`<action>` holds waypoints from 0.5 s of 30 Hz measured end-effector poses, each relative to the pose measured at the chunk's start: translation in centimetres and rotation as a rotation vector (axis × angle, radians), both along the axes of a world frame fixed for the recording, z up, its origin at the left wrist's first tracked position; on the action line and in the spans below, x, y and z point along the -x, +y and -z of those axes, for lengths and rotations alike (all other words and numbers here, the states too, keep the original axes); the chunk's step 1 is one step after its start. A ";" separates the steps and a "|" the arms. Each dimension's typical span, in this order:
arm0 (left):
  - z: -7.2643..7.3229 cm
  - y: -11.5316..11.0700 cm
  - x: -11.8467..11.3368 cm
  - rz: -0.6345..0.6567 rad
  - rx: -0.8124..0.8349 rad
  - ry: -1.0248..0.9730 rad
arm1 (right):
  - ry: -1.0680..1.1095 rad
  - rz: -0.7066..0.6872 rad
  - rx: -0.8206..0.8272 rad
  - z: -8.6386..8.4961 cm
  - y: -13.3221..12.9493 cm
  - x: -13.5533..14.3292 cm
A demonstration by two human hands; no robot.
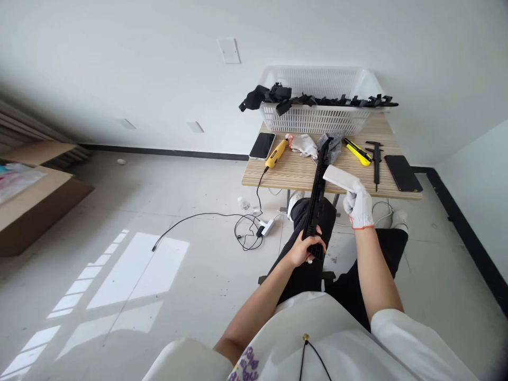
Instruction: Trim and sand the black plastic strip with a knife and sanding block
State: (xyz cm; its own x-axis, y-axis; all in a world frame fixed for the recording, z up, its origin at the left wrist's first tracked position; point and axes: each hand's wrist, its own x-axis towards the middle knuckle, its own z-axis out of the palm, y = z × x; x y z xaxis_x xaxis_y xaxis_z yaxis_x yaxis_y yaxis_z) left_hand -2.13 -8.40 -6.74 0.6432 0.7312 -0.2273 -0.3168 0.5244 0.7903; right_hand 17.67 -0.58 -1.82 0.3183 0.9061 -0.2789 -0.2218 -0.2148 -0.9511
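My bare left hand (306,248) is wrapped around the lower end of a long, slim black plastic part (316,196). The part slants upward from my lap, with its far end over the table. A white glove with an orange cuff covers my right hand (359,207), whose fingers are curled around a pale flat piece (340,178), its kind unclear. That piece points left, its tip at or very near the black part's edge; I cannot tell whether they touch. Behind the black part's far end lie a grey cloth (335,147) and a white glove (304,145).
A white plastic basket (317,120) with black parts across its rim stands at the table's (296,177) back. On the table are a yellow corded tool (277,154), two phones (262,145), a yellow utility knife (358,152) and a caliper (377,164). Cables and a power strip (268,227) lie on the floor.
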 end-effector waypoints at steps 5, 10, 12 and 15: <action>-0.4 0.0 0.1 0.003 -0.005 0.008 | 0.023 0.041 -0.010 0.3 -0.4 0.3; -0.7 0.0 0.1 -0.003 0.011 0.007 | 0.064 0.023 0.000 0.7 -0.9 0.6; -0.7 0.0 0.2 -0.002 0.011 0.008 | 0.082 0.018 -0.006 0.8 -1.1 0.7; -0.8 0.0 0.2 -0.003 0.007 0.013 | 0.102 -0.016 0.002 0.9 -1.3 0.6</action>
